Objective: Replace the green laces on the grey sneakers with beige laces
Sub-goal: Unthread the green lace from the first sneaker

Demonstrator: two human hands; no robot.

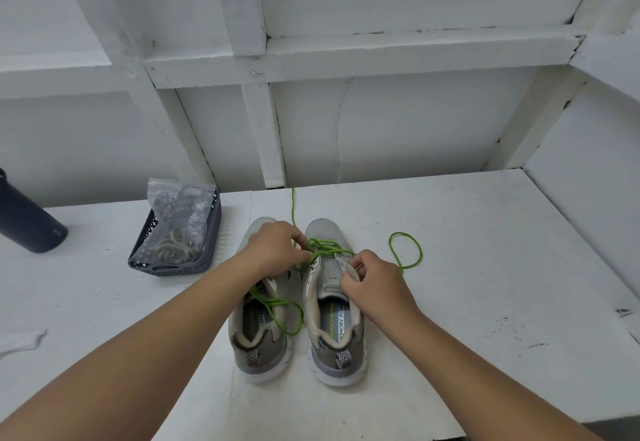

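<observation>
lace (325,250): crossed the right shoe (334,302) low in centre frame, tail running up-frame
left hand (277,248): nearer; fingers pinched lace
right hand (372,283): fingers gripped shoe's eyelet edge

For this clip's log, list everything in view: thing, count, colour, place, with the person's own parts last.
sneakers: two, grey with white soles, side by side at table centre, toes away from the camera.
green laces: bright green; the right shoe's is partly pulled out, with a loop on the table to its right; the left shoe's trails over its opening.
basket: one, dark grey, left of the shoes, holding a clear bag of items I cannot identify.
bottle: one, dark, at the far left edge.
table: white, below white panelled walls.
left hand: pinches the lace at the right shoe's eyelets.
right hand: grips the right shoe's upper.
</observation>
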